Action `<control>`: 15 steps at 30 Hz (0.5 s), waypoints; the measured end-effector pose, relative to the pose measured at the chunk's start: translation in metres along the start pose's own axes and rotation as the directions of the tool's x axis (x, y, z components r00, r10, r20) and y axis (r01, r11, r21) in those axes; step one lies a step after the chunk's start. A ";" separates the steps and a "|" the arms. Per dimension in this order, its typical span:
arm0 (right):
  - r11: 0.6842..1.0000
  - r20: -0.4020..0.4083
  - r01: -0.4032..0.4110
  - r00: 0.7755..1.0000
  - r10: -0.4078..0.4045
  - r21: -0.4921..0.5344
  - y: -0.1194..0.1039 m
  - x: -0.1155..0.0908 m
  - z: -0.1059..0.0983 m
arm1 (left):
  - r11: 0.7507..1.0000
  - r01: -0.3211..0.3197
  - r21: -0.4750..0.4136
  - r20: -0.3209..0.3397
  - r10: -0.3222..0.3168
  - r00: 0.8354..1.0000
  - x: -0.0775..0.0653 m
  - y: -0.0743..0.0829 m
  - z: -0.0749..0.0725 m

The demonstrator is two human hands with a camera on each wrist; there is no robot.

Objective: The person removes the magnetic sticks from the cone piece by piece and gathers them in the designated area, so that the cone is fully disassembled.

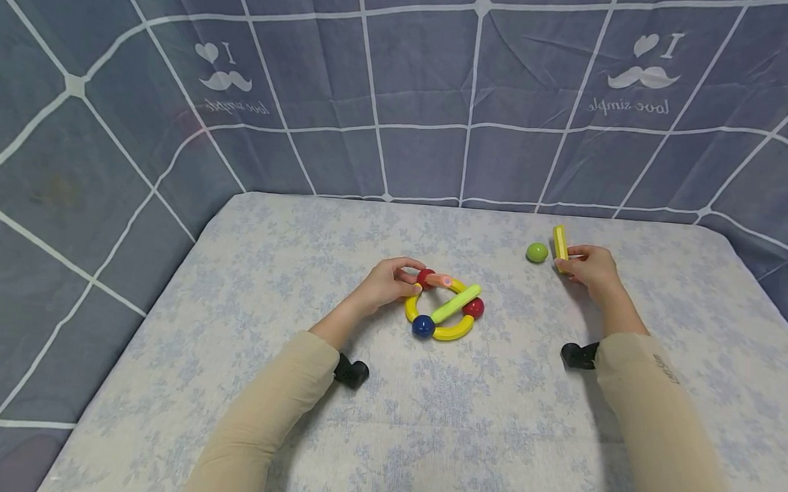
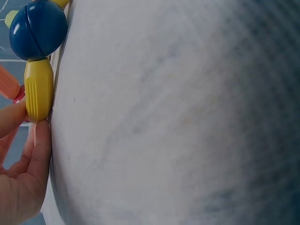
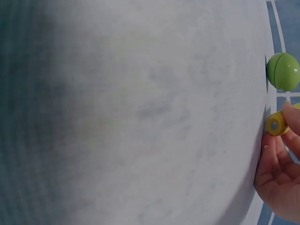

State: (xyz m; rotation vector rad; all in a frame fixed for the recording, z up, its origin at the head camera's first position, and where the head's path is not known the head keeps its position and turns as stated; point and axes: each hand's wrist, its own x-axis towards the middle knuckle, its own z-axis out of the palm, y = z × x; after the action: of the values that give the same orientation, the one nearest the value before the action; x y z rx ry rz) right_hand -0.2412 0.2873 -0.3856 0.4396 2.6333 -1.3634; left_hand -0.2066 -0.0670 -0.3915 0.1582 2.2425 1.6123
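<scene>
A ring of yellow curved magnetic rods (image 1: 453, 329) and balls lies mid-table: a blue ball (image 1: 423, 326) at the near left, a red ball (image 1: 474, 308) at the right and another red ball (image 1: 425, 278) at the far left. A light green straight rod (image 1: 457, 303) slants across it; an orange rod (image 1: 439, 280) points inward from the far red ball. My left hand (image 1: 388, 285) pinches the ring's left curved rod (image 2: 39, 89). Farther right, my right hand (image 1: 590, 270) pinches a yellow straight rod (image 1: 560, 243) by its near end, beside a green ball (image 1: 537, 252).
A pale, blue-patterned cloth covers the table (image 1: 465, 416). Behind and to the left hangs a grey-blue curtain (image 1: 417, 89) with white lines. Black wrist cameras sit at both cuffs, the left camera (image 1: 352, 372) and the right camera (image 1: 578, 355).
</scene>
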 end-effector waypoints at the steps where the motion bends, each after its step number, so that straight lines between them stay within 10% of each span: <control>1: 1.000 0.001 -0.007 1.000 0.007 -0.007 -0.001 0.000 0.000 | 1.000 -0.001 -0.001 0.002 0.001 1.000 0.000 0.000 0.000; 15: 1.000 -0.007 -0.022 1.000 0.022 -0.006 -0.002 0.005 0.001 | 1.000 -0.016 0.013 0.048 0.015 0.999 -0.001 0.001 -0.003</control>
State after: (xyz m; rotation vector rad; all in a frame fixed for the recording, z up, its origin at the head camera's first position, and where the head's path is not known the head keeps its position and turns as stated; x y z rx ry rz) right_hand -0.2468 0.2862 -0.3865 0.4725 2.6299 -1.3488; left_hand -0.2073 -0.0695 -0.3894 0.2160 2.2215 1.5849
